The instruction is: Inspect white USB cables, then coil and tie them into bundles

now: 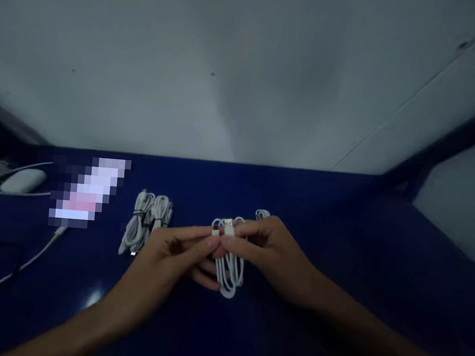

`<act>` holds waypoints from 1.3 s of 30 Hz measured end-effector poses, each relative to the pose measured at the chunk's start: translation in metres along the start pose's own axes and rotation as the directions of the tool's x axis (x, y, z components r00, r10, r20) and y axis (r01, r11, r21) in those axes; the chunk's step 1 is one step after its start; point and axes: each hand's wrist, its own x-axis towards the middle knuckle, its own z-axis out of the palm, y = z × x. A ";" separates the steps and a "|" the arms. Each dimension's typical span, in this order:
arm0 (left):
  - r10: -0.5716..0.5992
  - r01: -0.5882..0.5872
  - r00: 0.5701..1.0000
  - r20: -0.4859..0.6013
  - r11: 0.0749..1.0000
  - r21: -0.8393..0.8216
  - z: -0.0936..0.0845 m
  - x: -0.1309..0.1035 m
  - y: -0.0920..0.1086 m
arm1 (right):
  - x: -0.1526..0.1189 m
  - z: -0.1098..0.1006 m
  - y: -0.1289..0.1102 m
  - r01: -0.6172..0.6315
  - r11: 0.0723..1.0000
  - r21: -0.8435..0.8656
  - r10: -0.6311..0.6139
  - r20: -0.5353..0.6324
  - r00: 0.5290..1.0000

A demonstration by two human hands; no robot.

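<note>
A white charging cable (228, 276), coiled in long loops, hangs between both hands above the blue table. My left hand (174, 255) pinches it near one small connector, with other fingers behind the loops. The thumb and forefinger of my right hand (275, 252) are closed on the white USB plug (229, 228), its metal end pointing away from me. Both plugs sit side by side at the fingertips. Left of my hands lie two tied bundles of white cable (135, 227), partly behind my left hand. Another coiled white cable (262, 214) shows just beyond my right hand.
A blurred-out phone-like screen (92, 191) lies at the left, with a white cable (36, 255) plugged into its near end. A rounded white object (23, 181) and more cables are at the far left. A pale wall (209, 115) rises behind the blue table (321, 206).
</note>
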 end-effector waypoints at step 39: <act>0.019 -0.019 1.000 0.006 0.999 0.034 0.008 0.001 0.002 | -0.007 -0.003 0.000 0.029 0.996 -0.088 -0.032 -0.035 0.999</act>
